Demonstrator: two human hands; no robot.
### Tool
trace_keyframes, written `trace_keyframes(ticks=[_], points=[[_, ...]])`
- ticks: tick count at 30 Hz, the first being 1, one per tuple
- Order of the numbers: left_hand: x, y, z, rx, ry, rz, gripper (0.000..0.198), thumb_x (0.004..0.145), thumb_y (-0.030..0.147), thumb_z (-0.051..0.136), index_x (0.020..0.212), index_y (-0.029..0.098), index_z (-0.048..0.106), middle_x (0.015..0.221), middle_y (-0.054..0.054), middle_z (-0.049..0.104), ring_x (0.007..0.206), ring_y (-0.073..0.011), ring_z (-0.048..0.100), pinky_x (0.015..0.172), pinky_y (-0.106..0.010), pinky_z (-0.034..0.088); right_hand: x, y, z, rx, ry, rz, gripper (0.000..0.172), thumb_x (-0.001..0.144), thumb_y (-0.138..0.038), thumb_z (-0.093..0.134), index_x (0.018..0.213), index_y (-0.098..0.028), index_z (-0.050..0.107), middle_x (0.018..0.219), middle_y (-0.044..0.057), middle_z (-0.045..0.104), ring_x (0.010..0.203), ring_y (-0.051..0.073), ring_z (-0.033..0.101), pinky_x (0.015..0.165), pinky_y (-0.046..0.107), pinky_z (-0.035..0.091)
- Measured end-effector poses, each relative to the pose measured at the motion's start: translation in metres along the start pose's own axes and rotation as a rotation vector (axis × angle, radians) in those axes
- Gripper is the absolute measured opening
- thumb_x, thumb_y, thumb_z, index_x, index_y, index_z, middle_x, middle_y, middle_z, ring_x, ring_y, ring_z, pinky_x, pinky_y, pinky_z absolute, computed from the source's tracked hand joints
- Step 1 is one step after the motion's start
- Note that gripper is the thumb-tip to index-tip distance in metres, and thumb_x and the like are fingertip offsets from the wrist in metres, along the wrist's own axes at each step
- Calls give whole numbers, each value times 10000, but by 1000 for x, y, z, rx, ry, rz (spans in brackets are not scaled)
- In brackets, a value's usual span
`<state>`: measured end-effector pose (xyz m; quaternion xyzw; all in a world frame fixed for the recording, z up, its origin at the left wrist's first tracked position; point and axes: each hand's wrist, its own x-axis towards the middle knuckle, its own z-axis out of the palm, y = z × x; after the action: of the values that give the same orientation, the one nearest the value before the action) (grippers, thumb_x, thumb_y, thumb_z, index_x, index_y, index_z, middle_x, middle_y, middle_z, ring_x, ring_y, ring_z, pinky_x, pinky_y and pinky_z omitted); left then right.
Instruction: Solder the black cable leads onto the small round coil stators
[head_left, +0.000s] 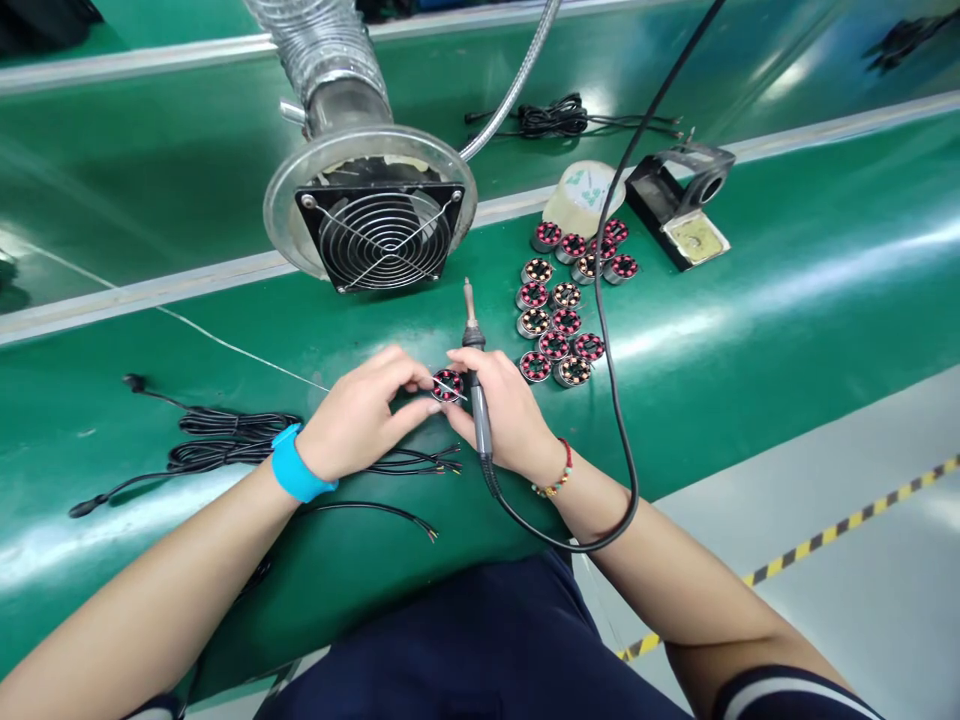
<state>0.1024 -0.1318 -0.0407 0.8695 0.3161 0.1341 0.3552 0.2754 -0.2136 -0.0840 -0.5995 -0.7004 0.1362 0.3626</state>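
Between my two hands is a small round motor stator (448, 386) with red windings and a metal rim. My left hand (375, 405) is closed, its thumb and forefinger pinching the stator's left edge. A thin pale wire, like solder wire (247, 352), runs in from the left to this hand, and a silvery strand crosses the stator's top. My right hand (506, 405) is closed around a soldering iron (480, 420), whose tip points away from me, clear of the stator. Its fingertips also reach the stator's right side.
Several similar stators (553, 345) stand to the right, before a translucent tub (585, 195) and an iron stand (686, 205) with a sponge. A fume-extractor fan (386, 235) hangs ahead. Black cables (232, 440) lie left. The iron's cord (615, 400) loops over my right forearm.
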Motion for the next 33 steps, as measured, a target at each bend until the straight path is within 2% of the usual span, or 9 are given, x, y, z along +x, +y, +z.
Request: trace_keyframes(ticks=[5,9,12,15,18,22,26,29,33], points=[[-1,-6,6,187,-53,87,221,940,238,425,880,172,628,867,-42,575,787,-159,550,724,-295,440,0,-2,0,-6,-51,20,429,804,-216,611,1211,-163,486,1040,114,663,941,278,571,832,450,501],[2,-10,2,204,50,66,210,931,226,437,852,176,625,854,-43,575,819,-164,555,733,-285,439,-1,-1,-1,-10,-82,12,431,806,-203,602,1218,-164,480,1036,113,659,946,278,568,841,455,493],[4,-10,-2,133,128,-18,169,904,237,487,828,168,622,805,-27,570,739,-146,529,693,-271,434,-1,-1,-1,-14,-89,4,431,810,-193,593,1224,-165,477,1049,116,656,952,279,567,838,455,491],[4,-10,-2,67,70,-67,178,887,268,511,804,165,631,772,-17,568,681,-139,517,649,-269,425,-1,-1,-1,-18,-100,7,425,810,-190,592,1220,-154,487,1049,124,655,944,281,566,830,454,491],[4,-11,0,53,13,-5,201,896,256,496,798,163,644,791,-29,589,762,-157,559,709,-283,438,-1,-1,-1,-21,-118,24,420,815,-188,583,1223,-167,489,1045,118,650,944,276,564,829,450,488],[3,-11,-1,81,33,59,201,903,233,488,836,158,663,821,-37,595,795,-159,565,747,-286,438,0,0,-2,-17,-130,28,426,812,-174,580,1228,-161,493,1063,121,647,967,276,566,838,442,482],[6,-11,0,72,42,-27,180,886,248,507,896,154,660,806,-27,576,760,-154,551,704,-278,434,0,-1,-3,-18,-147,2,432,804,-140,572,1230,-150,497,1109,119,657,981,272,567,850,433,471],[9,-12,3,54,-7,-41,203,889,266,482,821,164,644,797,-29,580,770,-162,551,725,-290,434,0,-1,-4,-18,-189,-15,443,803,-129,556,1241,-145,492,1136,123,659,994,278,566,851,445,465],[9,-10,-2,50,104,-142,190,881,284,484,818,167,620,796,-21,574,692,-143,522,674,-278,425,2,1,-9,2,-232,-6,473,798,-103,539,1265,-140,478,1169,129,650,1041,282,563,876,467,458]])
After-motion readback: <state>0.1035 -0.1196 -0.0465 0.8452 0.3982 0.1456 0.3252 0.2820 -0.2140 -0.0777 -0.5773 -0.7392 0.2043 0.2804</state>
